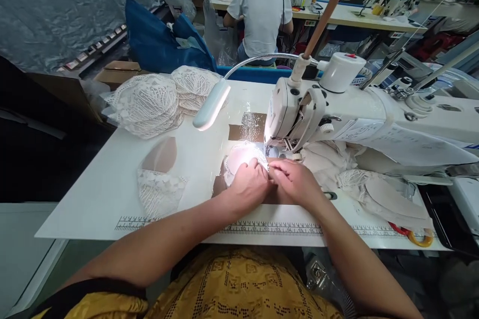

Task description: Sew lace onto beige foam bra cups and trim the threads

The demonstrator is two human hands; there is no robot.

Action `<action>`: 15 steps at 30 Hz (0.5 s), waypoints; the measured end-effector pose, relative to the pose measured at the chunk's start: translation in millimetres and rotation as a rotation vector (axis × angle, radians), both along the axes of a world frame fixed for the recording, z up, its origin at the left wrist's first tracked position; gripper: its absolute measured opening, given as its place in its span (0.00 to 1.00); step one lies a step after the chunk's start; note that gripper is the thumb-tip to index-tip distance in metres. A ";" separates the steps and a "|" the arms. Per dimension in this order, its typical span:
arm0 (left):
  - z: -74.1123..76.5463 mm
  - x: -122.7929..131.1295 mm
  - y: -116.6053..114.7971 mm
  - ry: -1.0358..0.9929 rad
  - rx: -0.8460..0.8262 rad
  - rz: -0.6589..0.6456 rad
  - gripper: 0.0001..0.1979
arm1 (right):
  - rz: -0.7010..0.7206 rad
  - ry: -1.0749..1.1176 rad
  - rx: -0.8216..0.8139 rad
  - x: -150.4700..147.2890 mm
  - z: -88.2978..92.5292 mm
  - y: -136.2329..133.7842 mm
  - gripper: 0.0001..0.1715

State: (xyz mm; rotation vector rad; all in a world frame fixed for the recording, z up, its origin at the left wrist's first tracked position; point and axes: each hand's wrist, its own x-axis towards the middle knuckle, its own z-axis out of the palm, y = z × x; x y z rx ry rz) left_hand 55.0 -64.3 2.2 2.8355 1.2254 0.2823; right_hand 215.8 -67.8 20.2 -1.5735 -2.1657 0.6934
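Note:
A white lace cup piece (239, 155) lies under the lamp's light, beside the needle area of the white sewing machine (279, 109). My left hand (251, 182) rests on the near side of this piece, its fingers curled and closed on the lace. Close by on the right, my right hand (294, 179) pinches the right edge of the piece with thumb and forefinger. The fingertips of both hands are almost touching just in front of the presser foot, which is partly hidden by glare.
Stacked lace cups (145, 102) sit at the back left; one lace piece (160, 192) lies nearer. A lamp (212, 104) arches over the table. Beige pieces (392, 199) and orange-handled scissors (421, 239) are at right. A person (264, 10) sits beyond.

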 end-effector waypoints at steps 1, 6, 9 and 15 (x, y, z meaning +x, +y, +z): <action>6.7 -4.1 -1.2 0.006 -0.022 -0.009 0.16 | 0.032 -0.037 0.035 -3.1 -5.5 -0.6 0.16; 38.2 -34.4 11.9 -0.101 -0.396 -0.142 0.18 | 0.126 -0.220 0.184 -9.6 -24.8 -6.7 0.17; 29.1 -43.8 22.4 -0.227 -0.384 -0.134 0.15 | 0.122 -0.309 0.230 -10.0 -26.6 -7.4 0.19; -12.7 -42.2 34.9 -0.221 -0.141 -0.113 0.18 | 0.082 -0.428 0.236 -14.3 -24.8 -2.6 0.23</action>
